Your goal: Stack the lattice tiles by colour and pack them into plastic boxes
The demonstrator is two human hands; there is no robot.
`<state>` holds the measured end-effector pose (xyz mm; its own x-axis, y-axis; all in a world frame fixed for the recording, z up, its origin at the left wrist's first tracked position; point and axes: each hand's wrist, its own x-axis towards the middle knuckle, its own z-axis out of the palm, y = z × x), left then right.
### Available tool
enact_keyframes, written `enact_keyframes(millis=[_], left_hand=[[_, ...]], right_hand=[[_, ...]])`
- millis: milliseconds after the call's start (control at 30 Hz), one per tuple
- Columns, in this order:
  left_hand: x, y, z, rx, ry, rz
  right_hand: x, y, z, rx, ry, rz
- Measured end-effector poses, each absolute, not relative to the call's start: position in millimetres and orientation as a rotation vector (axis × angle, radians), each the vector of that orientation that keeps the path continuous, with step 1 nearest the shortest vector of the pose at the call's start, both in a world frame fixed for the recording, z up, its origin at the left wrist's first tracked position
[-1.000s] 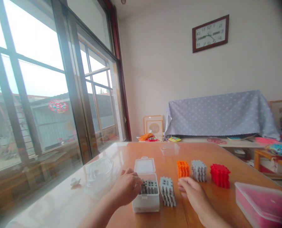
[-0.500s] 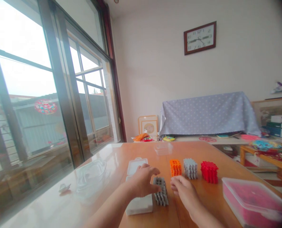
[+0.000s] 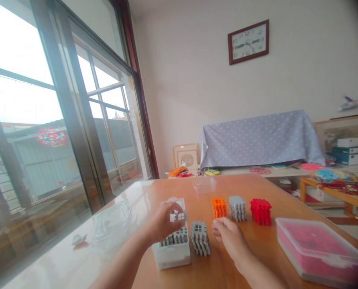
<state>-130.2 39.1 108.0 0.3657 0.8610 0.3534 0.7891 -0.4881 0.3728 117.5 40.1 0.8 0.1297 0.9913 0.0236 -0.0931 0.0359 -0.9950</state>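
Note:
My left hand (image 3: pixel 163 220) is over an open white plastic box (image 3: pixel 174 259), its fingers pinching a grey window-shaped building piece (image 3: pixel 179 217). More grey pieces (image 3: pixel 180 236) stand inside the box. Just right of the box is a stack of dark grey window pieces (image 3: pixel 200 239). My right hand (image 3: pixel 228 233) hovers near the table, fingers curled together; whatever they hold, if anything, is hidden. Beyond it stand an orange stack (image 3: pixel 219 208), a light grey stack (image 3: pixel 237 208) and a red stack (image 3: pixel 261 212) of similar pieces.
A lidded clear box with pink contents (image 3: pixel 317 249) sits at the table's right edge. On the left lie a clear plastic lid or bag (image 3: pixel 111 220) and a small grey piece (image 3: pixel 79 240). A clear container (image 3: pixel 204 184) stands at the far end.
My left hand has moved left from the dark grey stack to above the box, carrying a grey window piece. My right hand stays near the orange stack. The view has shifted slightly.

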Motion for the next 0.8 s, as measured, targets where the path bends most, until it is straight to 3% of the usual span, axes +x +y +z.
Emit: enact_keyframes(millis=[400, 800], left_hand=[[-147, 26, 84, 2.424, 1.532, 0.601], [-142, 15, 89, 2.580, 1.421, 0.502]], right_hand=[[117, 49, -10, -1.182, -1.033, 1.125], [121, 50, -10, -1.208, -1.067, 1.175]])
